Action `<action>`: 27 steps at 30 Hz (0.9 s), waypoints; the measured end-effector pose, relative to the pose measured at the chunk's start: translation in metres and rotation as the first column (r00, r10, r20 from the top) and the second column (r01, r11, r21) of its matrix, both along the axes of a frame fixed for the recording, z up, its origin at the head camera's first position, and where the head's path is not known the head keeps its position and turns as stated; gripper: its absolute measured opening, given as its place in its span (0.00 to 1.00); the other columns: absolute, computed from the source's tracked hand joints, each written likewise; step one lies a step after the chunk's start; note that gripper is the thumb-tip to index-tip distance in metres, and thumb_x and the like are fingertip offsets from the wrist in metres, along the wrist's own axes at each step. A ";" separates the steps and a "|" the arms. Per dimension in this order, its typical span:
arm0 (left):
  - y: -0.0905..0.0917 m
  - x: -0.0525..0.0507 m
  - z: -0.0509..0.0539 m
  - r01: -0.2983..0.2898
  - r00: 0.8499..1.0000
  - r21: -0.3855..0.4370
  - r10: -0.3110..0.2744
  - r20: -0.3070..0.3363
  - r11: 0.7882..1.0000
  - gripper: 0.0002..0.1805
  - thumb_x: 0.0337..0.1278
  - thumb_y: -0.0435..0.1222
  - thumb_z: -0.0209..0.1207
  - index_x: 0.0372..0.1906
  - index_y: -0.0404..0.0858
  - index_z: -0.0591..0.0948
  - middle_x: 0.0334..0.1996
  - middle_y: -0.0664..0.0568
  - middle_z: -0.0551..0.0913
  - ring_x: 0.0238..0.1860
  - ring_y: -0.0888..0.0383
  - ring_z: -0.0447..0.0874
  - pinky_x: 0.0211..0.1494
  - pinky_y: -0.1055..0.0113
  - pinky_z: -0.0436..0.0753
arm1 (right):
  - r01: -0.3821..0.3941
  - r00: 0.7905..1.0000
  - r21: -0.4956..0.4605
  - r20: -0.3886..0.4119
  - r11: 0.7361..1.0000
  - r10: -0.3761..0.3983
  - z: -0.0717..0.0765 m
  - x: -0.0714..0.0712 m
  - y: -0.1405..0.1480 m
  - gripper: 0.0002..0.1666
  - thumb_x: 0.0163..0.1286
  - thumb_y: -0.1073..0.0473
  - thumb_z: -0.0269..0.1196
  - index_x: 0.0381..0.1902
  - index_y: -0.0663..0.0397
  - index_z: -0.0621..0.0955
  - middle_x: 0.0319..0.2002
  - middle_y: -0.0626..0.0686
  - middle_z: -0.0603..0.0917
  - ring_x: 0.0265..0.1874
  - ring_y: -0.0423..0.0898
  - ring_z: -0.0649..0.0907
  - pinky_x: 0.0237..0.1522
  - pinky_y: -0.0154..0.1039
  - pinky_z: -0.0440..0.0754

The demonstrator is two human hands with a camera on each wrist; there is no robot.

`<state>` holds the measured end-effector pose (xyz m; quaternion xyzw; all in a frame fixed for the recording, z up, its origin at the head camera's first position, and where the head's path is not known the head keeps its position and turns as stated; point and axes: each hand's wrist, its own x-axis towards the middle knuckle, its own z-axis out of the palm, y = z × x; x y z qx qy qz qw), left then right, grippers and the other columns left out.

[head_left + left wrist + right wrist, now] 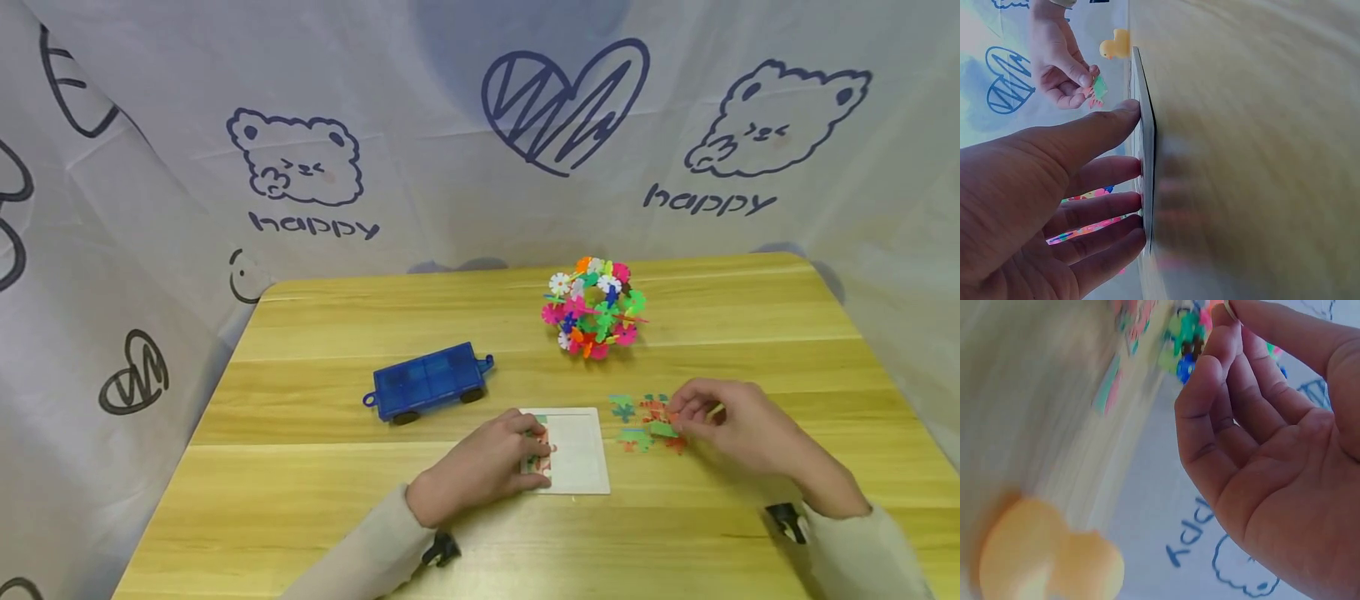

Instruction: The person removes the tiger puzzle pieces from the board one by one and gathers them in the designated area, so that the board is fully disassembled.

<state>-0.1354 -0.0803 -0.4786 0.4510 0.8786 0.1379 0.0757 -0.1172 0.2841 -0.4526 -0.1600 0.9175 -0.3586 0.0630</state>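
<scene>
A white square puzzle tray (581,454) lies flat on the table, with joined puzzle pieces along its left side. My left hand (487,462) rests on that side, its spread fingertips touching the tray and partly covering the pieces. To the tray's right, loose jigsaw pieces (636,439) in green, orange and teal lie in a cluster. Over their right edge, my right hand (742,425) pinches a green and reddish puzzle piece (1099,90) between thumb and forefinger. In the right wrist view, only a thin edge of the held piece shows between the fingertips.
A blue toy wagon (429,382) stands left of and behind the tray. Behind the pieces sits a ball of colourful plastic flower discs (594,310). A yellow toy duck (1116,44) appears in both wrist views. A white printed cloth (442,200) hangs behind the table.
</scene>
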 end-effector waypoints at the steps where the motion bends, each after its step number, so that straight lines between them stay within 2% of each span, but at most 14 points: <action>1: 0.000 0.000 0.000 -0.001 1.000 0.000 0.001 0.000 1.000 0.21 0.69 0.50 0.73 0.58 0.43 0.92 0.60 0.51 0.88 0.60 0.55 0.84 0.69 0.65 0.84 | 0.000 1.000 0.004 -0.010 1.000 0.000 0.000 0.000 0.004 0.10 0.70 0.68 0.74 0.43 0.47 0.88 0.35 0.42 0.89 0.35 0.30 0.83 0.36 0.32 0.86; 10: 0.000 0.000 -0.002 0.001 1.000 0.009 -0.001 -0.005 1.000 0.20 0.69 0.50 0.73 0.57 0.43 0.92 0.60 0.51 0.88 0.60 0.55 0.84 0.69 0.65 0.84 | -0.003 0.997 0.053 -0.081 0.999 0.007 -0.002 -0.004 0.028 0.11 0.70 0.70 0.74 0.42 0.47 0.87 0.35 0.41 0.87 0.34 0.29 0.81 0.34 0.31 0.84; 19: 0.000 0.000 -0.002 -0.006 1.000 0.006 0.006 0.004 1.000 0.20 0.69 0.50 0.73 0.57 0.43 0.92 0.60 0.51 0.88 0.60 0.55 0.84 0.69 0.64 0.84 | -0.030 0.999 0.122 0.039 0.992 0.026 -0.003 -0.004 0.039 0.10 0.72 0.70 0.73 0.41 0.49 0.86 0.32 0.41 0.85 0.29 0.31 0.76 0.30 0.31 0.75; 27: 0.000 0.000 -0.002 -0.005 1.000 0.012 0.005 0.009 1.000 0.20 0.70 0.50 0.73 0.56 0.43 0.93 0.59 0.51 0.88 0.59 0.56 0.84 0.69 0.65 0.84 | -0.046 0.995 0.169 0.096 0.985 0.030 -0.003 -0.007 0.040 0.09 0.73 0.70 0.70 0.40 0.49 0.85 0.31 0.41 0.84 0.28 0.31 0.75 0.30 0.32 0.75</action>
